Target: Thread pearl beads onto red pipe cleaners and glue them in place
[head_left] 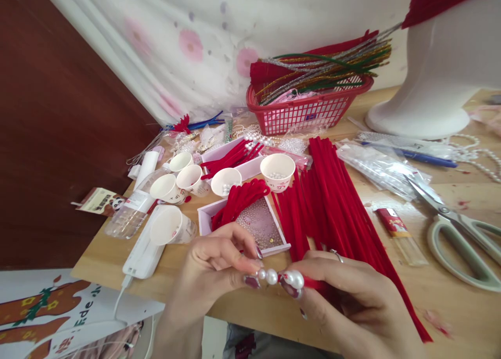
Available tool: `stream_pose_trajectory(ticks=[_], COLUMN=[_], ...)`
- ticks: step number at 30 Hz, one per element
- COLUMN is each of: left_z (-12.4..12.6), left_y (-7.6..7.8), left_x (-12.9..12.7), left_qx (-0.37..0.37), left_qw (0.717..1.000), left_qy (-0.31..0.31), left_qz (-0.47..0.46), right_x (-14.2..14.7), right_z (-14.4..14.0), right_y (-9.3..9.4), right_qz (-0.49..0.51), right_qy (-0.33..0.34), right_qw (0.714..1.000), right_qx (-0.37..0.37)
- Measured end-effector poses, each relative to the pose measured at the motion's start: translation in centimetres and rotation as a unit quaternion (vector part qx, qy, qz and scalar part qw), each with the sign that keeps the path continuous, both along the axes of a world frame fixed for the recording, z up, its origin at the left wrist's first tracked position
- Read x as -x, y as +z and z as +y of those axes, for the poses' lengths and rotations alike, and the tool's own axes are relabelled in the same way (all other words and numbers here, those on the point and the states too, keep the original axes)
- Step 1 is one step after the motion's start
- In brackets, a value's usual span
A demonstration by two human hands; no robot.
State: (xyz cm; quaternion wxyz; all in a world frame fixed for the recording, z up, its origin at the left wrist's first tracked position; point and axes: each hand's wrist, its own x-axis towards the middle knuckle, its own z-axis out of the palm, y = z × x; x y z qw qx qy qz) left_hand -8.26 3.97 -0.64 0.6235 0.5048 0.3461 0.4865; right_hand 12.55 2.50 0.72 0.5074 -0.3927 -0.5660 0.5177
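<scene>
Pearl beads (279,277) sit in a short row between your two hands, low over the near edge of the bench (450,301). Your left hand (219,265) pinches the left end of the row, grip closed on it; your right hand (348,291) pinches the right end the same way. Red pipe cleaners (336,202) lie just behind, beside a tray of tiny beads (260,226).
</scene>
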Motion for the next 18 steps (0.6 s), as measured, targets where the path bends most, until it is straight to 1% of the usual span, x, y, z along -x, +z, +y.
stream_pose_trajectory(ticks=[4, 6, 8, 11, 13, 16, 18], left_z=[0.0, 0.0, -0.1, -0.2, -0.3, -0.6, -0.9], left_y=[0.2, 0.4, 0.8, 1.5, 1.7, 1.9, 2.0], left_x=[-0.2, -0.6, -1.0, -1.6, -2.0, -2.9, -3.6], left_qx=[-0.016, -0.025, -0.015, 0.022, 0.032, 0.021, 0.008], left_qw=[1.0, 0.999, 0.998, 0.994, 0.992, 0.989, 0.982], left_qy=[0.011, 0.027, 0.051, 0.1, 0.115, 0.119, 0.144], left_qz=[0.018, 0.028, 0.029, 0.031, 0.047, 0.089, 0.122], right_x=[0.1, 0.2, 0.4, 0.6, 0.6, 0.7, 0.7], right_z=[0.1, 0.1, -0.1, -0.3, -0.4, -0.4, -0.4], right_y=[-0.1, -0.2, -0.4, -0.5, -0.6, -0.8, -1.0], right_qz=[0.015, 0.031, 0.051, 0.061, 0.066, 0.089, 0.102], right_qy=[0.014, 0.024, 0.008, -0.034, -0.044, -0.058, -0.073], right_qw=[0.999, 0.997, 0.992, 0.978, 0.972, 0.969, 0.969], right_qx=[0.031, 0.072, 0.119, 0.194, 0.223, 0.222, 0.211])
